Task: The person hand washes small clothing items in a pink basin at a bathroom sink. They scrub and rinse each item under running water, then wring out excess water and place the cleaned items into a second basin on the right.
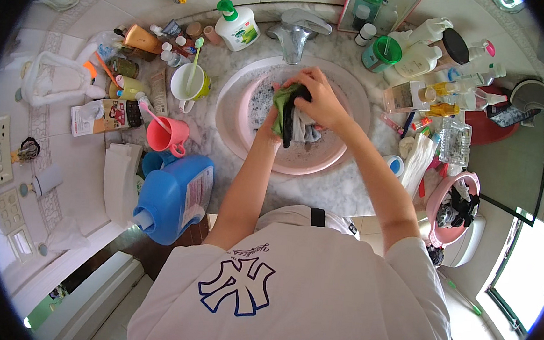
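Over a pink basin [322, 167] of soapy water, both my hands grip a wet bunch of green, black and grey cloth [282, 107]. My right hand [320, 98] lies on top with its fingers bent over the black part. Mostly hidden by the fabric, my left hand [272, 124] holds it from the left side. The grey part [302, 127] hangs down towards the water. The basin sits in a white oval sink [226, 113], below the spout of a chrome faucet [293, 47].
A blue detergent jug [167, 195], pink cup [167, 133] and white-and-green mug [182, 86] with a toothbrush stand left. A soap pump bottle [237, 28] is behind the sink. Several bottles [419, 59] crowd the right side. Another pink basin [433, 216] at right contains dark and grey cloths.
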Demonstrator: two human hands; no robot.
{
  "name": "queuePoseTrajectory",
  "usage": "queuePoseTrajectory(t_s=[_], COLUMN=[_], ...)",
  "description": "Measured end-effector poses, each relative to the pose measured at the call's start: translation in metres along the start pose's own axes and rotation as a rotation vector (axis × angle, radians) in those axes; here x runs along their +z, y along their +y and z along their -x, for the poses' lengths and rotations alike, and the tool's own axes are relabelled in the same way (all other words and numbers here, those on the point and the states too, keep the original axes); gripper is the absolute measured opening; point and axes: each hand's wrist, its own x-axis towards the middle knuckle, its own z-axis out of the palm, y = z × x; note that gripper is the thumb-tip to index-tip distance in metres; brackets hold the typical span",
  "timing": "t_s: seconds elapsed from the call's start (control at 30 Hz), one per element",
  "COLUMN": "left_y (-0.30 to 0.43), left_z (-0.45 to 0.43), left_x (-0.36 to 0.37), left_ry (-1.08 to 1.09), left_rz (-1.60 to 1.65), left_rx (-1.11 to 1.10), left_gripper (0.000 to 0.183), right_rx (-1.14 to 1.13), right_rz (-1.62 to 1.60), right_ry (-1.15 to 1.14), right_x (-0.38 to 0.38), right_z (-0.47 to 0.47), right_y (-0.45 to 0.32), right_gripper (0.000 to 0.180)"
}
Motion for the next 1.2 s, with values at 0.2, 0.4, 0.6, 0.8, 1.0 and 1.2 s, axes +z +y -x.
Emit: queuePoseTrajectory(t_s=[0.2,0.4,0.6,0.8,1.0,1.2], left_y=[0.005,0.003,0.006,0.004,-0.008,0.006], left_z=[0.001,0.008,0.004,-0.006,-0.005,0.004], left_x=[-0.008,-0.012,-0.007,0.019,0.061,0.078], left_ry=[0.279,0.212,0.145,0.173,0.450,0.090], left_rz=[-0.003,-0.023,0.018,0.030,-0.616,-1.762], left_rx=[0.071,0.055,0.083,0.327,0.898,1.379], left_gripper=[0.052,0.050,0.047,0.045,0.024,0.017], right_rx=[-0.257,-0.343,-0.415,0.134,0.609,0.659], right_rz=[0.347,0.467,-0.047,-0.877,-1.809,-2.334], right_ry=[0.017,-0.020,0.169,0.532,0.668,-0.255], right_x=[0.011,0.013,0.027,0.047,0.051,0.030], right_z=[0.020,0.035,0.015,0.015,0.011,-0.004], right_y=[-0.003,0.004,0.013,-0.026,-0.010,0.036], right_gripper=[0.053,0.063,0.045,0.023,0.014,0.025])
